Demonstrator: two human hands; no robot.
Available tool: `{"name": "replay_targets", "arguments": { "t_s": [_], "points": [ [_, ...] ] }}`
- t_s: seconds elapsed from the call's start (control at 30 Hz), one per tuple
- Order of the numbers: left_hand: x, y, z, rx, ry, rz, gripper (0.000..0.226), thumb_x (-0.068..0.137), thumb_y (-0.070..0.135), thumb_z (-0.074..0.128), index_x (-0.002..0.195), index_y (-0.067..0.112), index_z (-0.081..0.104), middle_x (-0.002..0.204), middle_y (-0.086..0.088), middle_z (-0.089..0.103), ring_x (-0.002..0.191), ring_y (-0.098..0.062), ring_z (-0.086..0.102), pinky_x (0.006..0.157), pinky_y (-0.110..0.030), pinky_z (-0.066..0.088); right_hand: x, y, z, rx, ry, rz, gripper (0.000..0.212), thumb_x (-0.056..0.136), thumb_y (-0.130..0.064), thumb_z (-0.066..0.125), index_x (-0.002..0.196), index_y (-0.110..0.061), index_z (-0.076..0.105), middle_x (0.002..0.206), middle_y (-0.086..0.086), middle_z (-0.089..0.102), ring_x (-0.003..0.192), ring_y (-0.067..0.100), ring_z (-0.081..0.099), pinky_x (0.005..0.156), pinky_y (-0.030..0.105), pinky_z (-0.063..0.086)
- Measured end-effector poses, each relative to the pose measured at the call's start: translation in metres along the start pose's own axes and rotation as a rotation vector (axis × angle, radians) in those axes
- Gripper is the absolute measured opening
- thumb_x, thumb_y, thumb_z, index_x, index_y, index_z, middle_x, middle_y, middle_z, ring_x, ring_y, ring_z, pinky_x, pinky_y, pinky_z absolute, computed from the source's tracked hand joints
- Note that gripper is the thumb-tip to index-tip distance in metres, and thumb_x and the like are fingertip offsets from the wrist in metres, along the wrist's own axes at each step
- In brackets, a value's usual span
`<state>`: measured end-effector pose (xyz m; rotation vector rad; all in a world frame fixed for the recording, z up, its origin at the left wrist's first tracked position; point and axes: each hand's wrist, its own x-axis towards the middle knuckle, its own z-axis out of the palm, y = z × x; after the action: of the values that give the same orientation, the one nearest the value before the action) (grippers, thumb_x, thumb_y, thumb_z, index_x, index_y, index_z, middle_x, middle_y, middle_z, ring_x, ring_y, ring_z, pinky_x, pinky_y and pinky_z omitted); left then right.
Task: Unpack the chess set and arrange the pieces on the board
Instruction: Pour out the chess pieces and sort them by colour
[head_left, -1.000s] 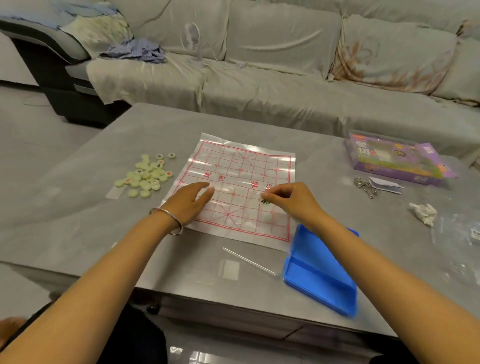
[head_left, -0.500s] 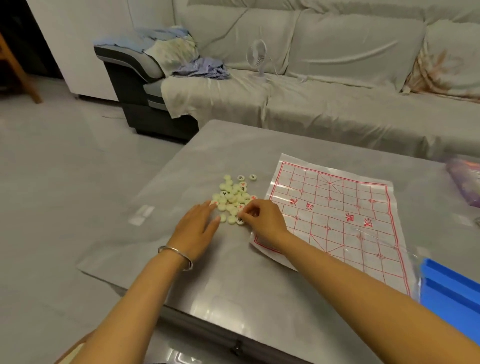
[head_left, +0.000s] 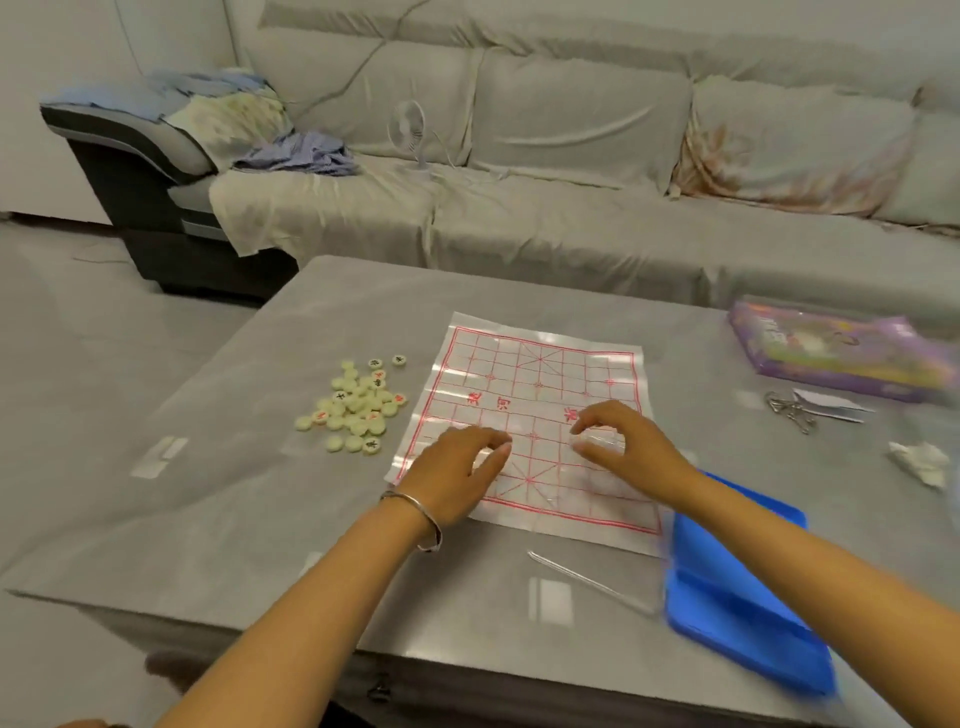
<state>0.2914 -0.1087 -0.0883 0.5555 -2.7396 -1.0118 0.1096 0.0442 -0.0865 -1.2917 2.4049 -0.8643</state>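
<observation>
One plastic board sheet (head_left: 540, 374) with a red grid lies flat on the grey worktop (head_left: 234, 493). Just left of it is one heap of pale round pieces (head_left: 358, 405), too overlapped to count. The left hand (head_left: 452, 467) lies over the sheet's near left corner, its grip apart and fingers relaxed. The right hand (head_left: 623, 447) is over the sheet's near half with curled fingers; I cannot tell whether its grip pinches a piece. One blue tray (head_left: 748, 597) touches the sheet's near right corner.
</observation>
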Motion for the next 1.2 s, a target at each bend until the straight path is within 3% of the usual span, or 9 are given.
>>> {"name": "replay_targets", "arguments": {
  "t_s": [0.13,0.27,0.37,0.5,0.6,0.7,0.77,0.97,1.2],
  "points": [
    [0.015,0.043,0.053,0.171,-0.251,-0.017,0.052,0.096,0.049,0.030,0.138,0.020,0.038,0.145,-0.001,0.039,0.131,-0.022,0.037,0.109,-0.037,0.031,-0.056,0.059,-0.048,-0.231,0.070,0.171,0.057,0.085,-0.036,0.064,0.135,-0.020,0.042,0.143,-0.001,0.038,0.131,0.019,0.038,0.108,0.032,0.030],
    [0.026,0.065,0.095,0.363,-0.223,-0.085,0.068,0.093,0.052,0.035,0.147,0.019,0.009,0.157,-0.004,0.007,0.142,-0.027,0.016,0.115,-0.040,0.020,-0.105,0.114,-0.076,-0.161,0.172,0.510,0.093,0.080,-0.052,0.064,0.147,-0.008,0.017,0.155,0.010,0.014,0.142,0.027,0.017,0.114,0.038,0.020],
    [0.036,0.071,0.110,0.178,-0.047,-0.175,0.069,0.093,0.040,0.046,0.147,0.022,0.008,0.157,-0.003,0.008,0.142,-0.027,0.016,0.113,-0.041,0.021,-0.128,0.144,-0.078,-0.212,0.157,0.655,0.072,0.075,-0.071,0.051,0.119,-0.014,0.053,0.144,0.015,0.034,0.132,0.031,0.031,0.107,0.039,0.029],
    [0.046,0.077,0.109,-0.282,0.134,-0.319,0.064,0.091,0.014,0.054,0.145,0.016,0.021,0.150,-0.008,0.030,0.136,-0.028,0.032,0.109,-0.041,0.030,-0.137,0.160,-0.062,-0.147,0.134,0.562,0.057,0.089,-0.055,0.046,0.133,-0.019,0.047,0.145,0.006,0.037,0.134,0.026,0.030,0.110,0.034,0.023],
    [0.046,0.072,0.103,-0.393,0.160,-0.364,0.055,0.091,0.005,0.053,0.141,0.011,0.032,0.142,-0.011,0.043,0.128,-0.028,0.043,0.103,-0.037,0.038,-0.139,0.161,-0.053,-0.002,0.222,0.500,0.066,0.081,-0.067,0.046,0.125,-0.018,0.053,0.130,0.004,0.053,0.122,0.026,0.046,0.104,0.041,0.036],
    [0.045,0.074,0.098,-0.489,0.167,-0.335,0.044,0.092,0.006,0.051,0.135,0.014,0.043,0.125,-0.003,0.052,0.091,-0.020,0.063,0.069,-0.018,0.054,-0.146,0.155,-0.055,0.311,0.316,0.418,0.048,0.080,-0.060,0.056,0.116,-0.028,0.054,0.113,-0.003,0.062,0.105,0.019,0.059,0.090,0.046,0.050],
    [0.048,0.080,0.097,-0.611,0.171,-0.306,0.043,0.092,0.007,0.052,0.133,0.018,0.045,0.121,-0.005,0.054,0.074,-0.018,0.065,0.052,-0.016,0.053,-0.147,0.146,-0.064,0.605,0.333,0.399,0.034,0.088,-0.034,0.061,0.119,-0.026,0.049,0.113,0.001,0.063,0.100,0.016,0.062,0.083,0.042,0.055],
    [0.087,0.127,0.087,-0.832,0.145,-0.293,0.040,0.088,0.014,0.060,0.127,0.018,0.052,0.103,-0.004,0.065,0.077,-0.015,0.067,0.055,-0.018,0.054,-0.138,0.149,-0.112,0.993,0.395,0.425,0.038,0.088,-0.021,0.060,0.124,-0.019,0.048,0.104,0.010,0.070,0.089,0.028,0.069,0.066,0.037,0.059],
    [0.171,0.188,0.076,-0.858,0.014,-0.278,0.037,0.097,0.024,0.044,0.131,0.009,0.046,0.113,-0.010,0.061,0.074,-0.020,0.064,0.050,-0.022,0.054,-0.099,0.167,-0.187,1.211,0.629,0.379,0.032,0.088,-0.025,0.061,0.118,-0.022,0.053,0.106,0.005,0.067,0.089,0.022,0.066,0.079,0.043,0.055]
  ]
}}
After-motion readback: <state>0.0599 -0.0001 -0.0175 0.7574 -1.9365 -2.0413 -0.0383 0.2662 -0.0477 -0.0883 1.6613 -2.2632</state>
